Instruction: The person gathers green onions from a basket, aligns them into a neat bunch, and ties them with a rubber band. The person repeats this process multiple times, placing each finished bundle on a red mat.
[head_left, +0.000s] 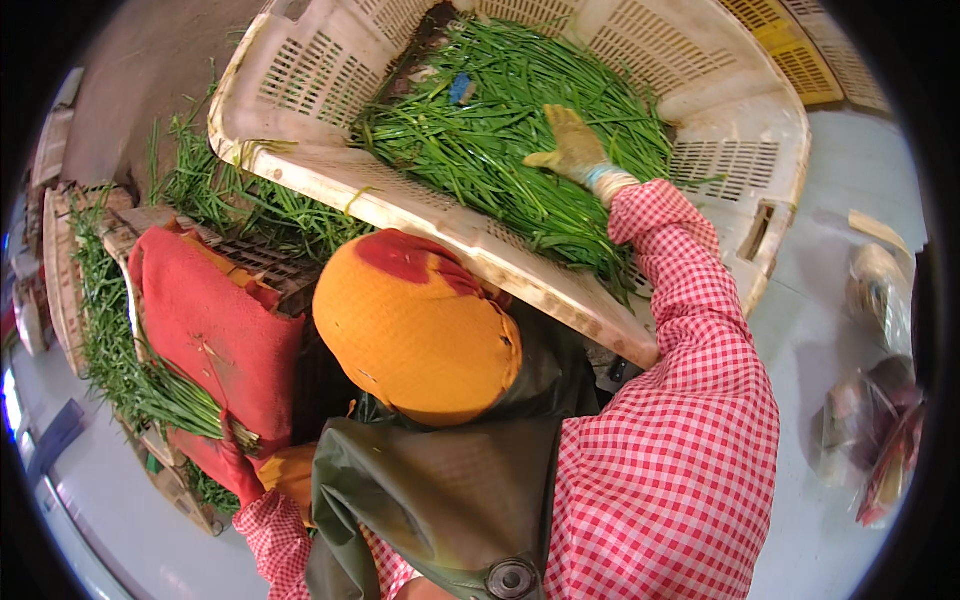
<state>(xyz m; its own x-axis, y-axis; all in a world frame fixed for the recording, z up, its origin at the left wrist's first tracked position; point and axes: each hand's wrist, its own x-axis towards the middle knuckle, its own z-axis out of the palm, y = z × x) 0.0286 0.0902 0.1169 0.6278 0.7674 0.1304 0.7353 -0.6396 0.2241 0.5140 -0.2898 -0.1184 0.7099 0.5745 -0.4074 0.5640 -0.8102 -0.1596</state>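
Note:
My right hand (576, 150), in a stained yellow glove, lies palm down on long green leaves (487, 142) that look like garlic chives. Its thumb is spread from the fingers, and nothing is held. The leaves lie loose in a large white plastic crate (435, 229) tilted toward me. Low on the left, my left hand (238, 469) wears a red glove. It grips a bunch of chives (191, 405) by the pale stem ends, and the leaves trail off leftward. Behind that bunch a red cloth (217, 315) is draped; what it covers is hidden.
An orange knee covering (420, 337) nearly meets the crate's near rim. More loose greens (247, 206) lie beyond the red cloth, and another crate (60, 277) stands far left. Plastic-wrapped items (870, 427) rest on the right floor. A yellow crate (795, 64) is at top right.

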